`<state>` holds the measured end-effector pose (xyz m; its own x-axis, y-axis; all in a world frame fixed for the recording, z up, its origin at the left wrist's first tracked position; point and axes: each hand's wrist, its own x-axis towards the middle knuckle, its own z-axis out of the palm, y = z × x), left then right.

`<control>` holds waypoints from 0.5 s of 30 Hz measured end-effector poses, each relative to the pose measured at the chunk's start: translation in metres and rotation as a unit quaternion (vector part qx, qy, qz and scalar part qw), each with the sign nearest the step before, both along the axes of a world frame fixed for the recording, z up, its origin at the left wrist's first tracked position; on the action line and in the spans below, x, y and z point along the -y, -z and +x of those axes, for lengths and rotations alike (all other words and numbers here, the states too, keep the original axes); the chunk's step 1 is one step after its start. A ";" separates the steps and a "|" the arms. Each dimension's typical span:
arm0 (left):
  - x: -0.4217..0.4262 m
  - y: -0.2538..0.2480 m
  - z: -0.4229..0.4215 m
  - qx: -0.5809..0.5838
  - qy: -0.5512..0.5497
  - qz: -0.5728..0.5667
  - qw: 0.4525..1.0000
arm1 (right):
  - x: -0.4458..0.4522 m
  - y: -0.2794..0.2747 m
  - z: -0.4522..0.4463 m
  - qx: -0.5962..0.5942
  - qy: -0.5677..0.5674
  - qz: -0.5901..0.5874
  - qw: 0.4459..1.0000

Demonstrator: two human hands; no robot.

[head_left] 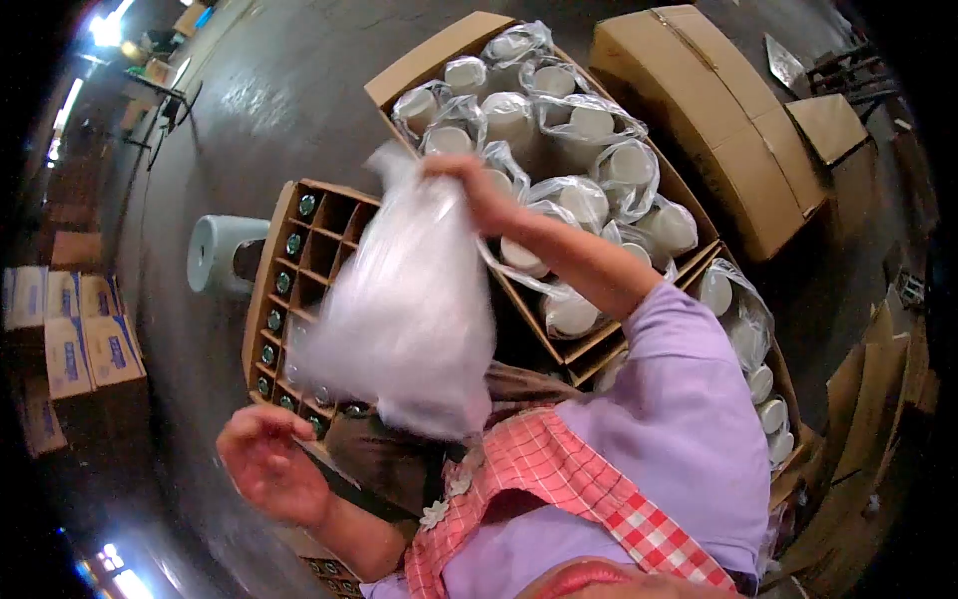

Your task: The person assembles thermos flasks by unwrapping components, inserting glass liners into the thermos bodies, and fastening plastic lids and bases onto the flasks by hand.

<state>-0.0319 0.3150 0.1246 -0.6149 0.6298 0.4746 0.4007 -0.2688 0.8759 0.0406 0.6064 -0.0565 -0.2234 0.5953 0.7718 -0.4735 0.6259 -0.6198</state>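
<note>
My right hand (467, 185) is closed on the top of a translucent white plastic bag (409, 309), which hangs down blurred by motion. Whether anything is inside the bag cannot be made out. Behind and partly under the bag stands a divided cardboard box (261, 299), with small dark-green capped bottles (274, 319) in its left compartments. My left hand (274, 464) is held near that box's front corner, fingers loosely bent and apart, with nothing in it. Beyond my right hand, a large open carton (439, 60) holds several white cylindrical containers (507, 118) in clear plastic bags.
A closed brown carton (709, 120) lies at the upper right. Nearer my right side, another open box holds white containers (750, 334). A pale plastic stool (215, 255) stands left of the divided box. Stacked cartons (90, 344) are at far left, flattened cardboard (863, 399) at right.
</note>
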 end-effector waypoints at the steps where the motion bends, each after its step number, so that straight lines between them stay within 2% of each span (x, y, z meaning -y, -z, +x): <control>1: -0.004 0.009 -0.007 0.038 -0.005 -0.009 0.999 | -0.038 0.006 0.029 0.099 -0.139 -0.296 0.940; 2: -0.004 0.019 -0.017 0.079 0.013 -0.026 0.996 | -0.064 0.024 0.047 0.118 -0.098 -0.395 0.906; 3: -0.001 0.030 -0.026 0.117 0.030 -0.044 0.992 | -0.085 0.047 0.061 0.142 -0.013 -0.410 0.901; 6: 0.007 0.066 -0.047 0.277 0.066 -0.063 0.957 | -0.138 0.117 0.101 0.302 0.200 -0.366 0.857; 7: 0.009 0.079 -0.054 0.281 0.065 -0.071 0.955 | -0.148 0.139 0.111 0.356 0.246 -0.353 0.830; 11: 0.014 0.114 -0.067 0.310 0.021 -0.113 0.944 | -0.164 0.199 0.127 0.511 0.291 -0.332 0.738; 15: 0.014 0.127 -0.066 0.324 -0.007 -0.146 0.935 | -0.171 0.234 0.125 0.573 0.264 -0.315 0.709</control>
